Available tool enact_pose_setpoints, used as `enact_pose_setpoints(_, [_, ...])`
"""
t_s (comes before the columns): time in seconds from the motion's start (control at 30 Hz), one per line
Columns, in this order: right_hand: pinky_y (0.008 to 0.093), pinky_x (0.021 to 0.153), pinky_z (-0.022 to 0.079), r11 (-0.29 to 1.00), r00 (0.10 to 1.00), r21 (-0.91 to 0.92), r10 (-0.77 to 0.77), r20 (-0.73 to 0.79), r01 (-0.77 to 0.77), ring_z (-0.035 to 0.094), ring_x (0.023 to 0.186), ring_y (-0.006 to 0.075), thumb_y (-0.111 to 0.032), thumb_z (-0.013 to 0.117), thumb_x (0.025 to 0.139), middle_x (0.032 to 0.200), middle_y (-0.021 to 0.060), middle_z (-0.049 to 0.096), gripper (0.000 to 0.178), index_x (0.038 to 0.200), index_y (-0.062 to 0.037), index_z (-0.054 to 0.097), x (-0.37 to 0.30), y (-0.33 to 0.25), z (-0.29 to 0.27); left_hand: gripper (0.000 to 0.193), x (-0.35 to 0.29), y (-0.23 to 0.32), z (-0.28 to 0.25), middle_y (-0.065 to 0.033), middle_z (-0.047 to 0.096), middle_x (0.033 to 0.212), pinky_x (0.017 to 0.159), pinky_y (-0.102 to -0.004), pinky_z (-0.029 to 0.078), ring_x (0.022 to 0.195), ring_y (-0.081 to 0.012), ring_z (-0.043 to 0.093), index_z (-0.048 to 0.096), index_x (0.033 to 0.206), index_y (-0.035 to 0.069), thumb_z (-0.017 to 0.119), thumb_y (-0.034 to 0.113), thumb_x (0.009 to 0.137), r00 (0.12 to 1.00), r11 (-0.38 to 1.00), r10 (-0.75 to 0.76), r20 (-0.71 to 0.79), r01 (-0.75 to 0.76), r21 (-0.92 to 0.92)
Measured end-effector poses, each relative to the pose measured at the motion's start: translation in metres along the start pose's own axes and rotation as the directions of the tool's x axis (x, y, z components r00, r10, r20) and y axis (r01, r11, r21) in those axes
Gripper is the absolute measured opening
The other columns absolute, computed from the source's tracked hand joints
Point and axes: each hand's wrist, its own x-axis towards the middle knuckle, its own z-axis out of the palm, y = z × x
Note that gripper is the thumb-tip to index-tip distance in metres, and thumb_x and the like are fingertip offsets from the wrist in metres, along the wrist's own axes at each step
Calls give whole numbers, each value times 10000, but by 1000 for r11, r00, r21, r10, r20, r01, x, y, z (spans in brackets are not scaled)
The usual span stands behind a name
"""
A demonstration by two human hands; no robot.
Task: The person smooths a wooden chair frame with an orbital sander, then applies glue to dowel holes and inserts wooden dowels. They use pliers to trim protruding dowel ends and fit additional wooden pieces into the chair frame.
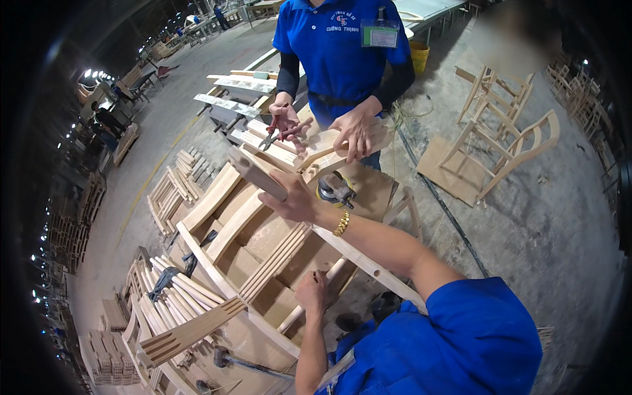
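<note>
Wood, pale and bare, formed the curved-railed frame (208, 262). Above its far end, the person's right hand (295, 197) gripped a squared, blunt-ended bar (262, 179). At its near side, the left hand (311, 291) curled beside a rounded rod (336, 268); whether it held anything, I couldn't tell. Beyond the frame, a co-worker's hand (288, 121) held metal pliers (269, 139); left of it lay bundled smooth dowels (192, 293).

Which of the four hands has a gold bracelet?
The person's right hand, the one gripping a pale elongated piece: the gold bracelet circles its wrist. The left hand, lower down, shows none, nor does the co-worker.
</note>
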Motion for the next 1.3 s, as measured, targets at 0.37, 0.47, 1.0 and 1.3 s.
enact_pose_setpoints(0.37, [365, 553, 464, 995, 999, 97, 33, -6, -32, 592, 595, 288, -134, 670, 831, 678, 155, 576, 188, 861, -2, 539, -3, -4, -4, 241, 36, 6, -21, -144, 670, 839, 751, -369, 515, 817, -271, 671, 678, 992, 23, 694, 173, 804, 989, 809, -58, -138, -34, -587])
enact_pose_setpoints(0.47, [377, 564, 474, 994, 998, 88, 68, 10, -69, 607, 616, 319, -153, 667, 839, 698, 171, 590, 206, 889, 7, 549, -6, 1, -1, 423, 87, 22, -48, -164, 633, 1012, 822, -363, 493, 926, -276, 637, 588, 1141, 4, 730, 176, 781, 905, 783, 110, -412, -334, -525])
enact_pose_setpoints(1.0, [334, 723, 499, 863, 945, 485, -29, 327, -142, 574, 816, 197, -411, 759, 769, 917, 113, 539, 817, 1355, -49, 319, 58, -25, -49, 457, 160, 79, -10, -174, 594, 797, 658, -438, 507, 737, -386, 622, 508, 979, 41, 746, 88, 592, 854, 495, 64, -517, -477, -726])
enact_pose_setpoints(1.3, [219, 543, 497, 782, 880, 623, -301, 368, 7, 613, 650, 97, -288, 562, 927, 890, 45, 608, 169, 912, -120, 549, 79, -29, -39, 450, 171, 76, -9, -109, 525, 732, 571, -405, 454, 633, -308, 566, 513, 885, 61, 782, 131, 531, 743, 399, 99, -662, -639, -657])
